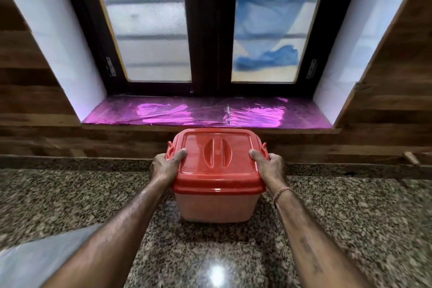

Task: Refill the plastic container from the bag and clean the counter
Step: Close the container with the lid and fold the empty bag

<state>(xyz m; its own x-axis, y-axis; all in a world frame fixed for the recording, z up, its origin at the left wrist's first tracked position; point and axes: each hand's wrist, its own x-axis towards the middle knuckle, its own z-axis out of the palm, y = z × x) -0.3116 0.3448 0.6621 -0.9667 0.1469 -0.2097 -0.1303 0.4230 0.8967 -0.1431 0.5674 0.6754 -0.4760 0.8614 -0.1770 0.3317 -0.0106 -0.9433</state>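
Observation:
A plastic container point(216, 203) with a translucent body and a red lid point(216, 154) stands on the speckled granite counter point(350, 217), in the middle of the view. The lid is on, with a moulded handle in its centre. My left hand point(167, 163) grips the container's left side at the lid rim, thumb on top. My right hand point(268, 163) grips the right side the same way. A grey, translucent plastic sheet point(39, 257), possibly the bag, lies at the lower left, partly under my left forearm.
Behind the counter rises a wood-panelled wall with a window recess. Its sill point(163, 114) is lined with shiny purple foil. The dark-framed window point(205, 30) has frosted panes. A small wooden piece point(411, 158) sits at the counter's back right edge.

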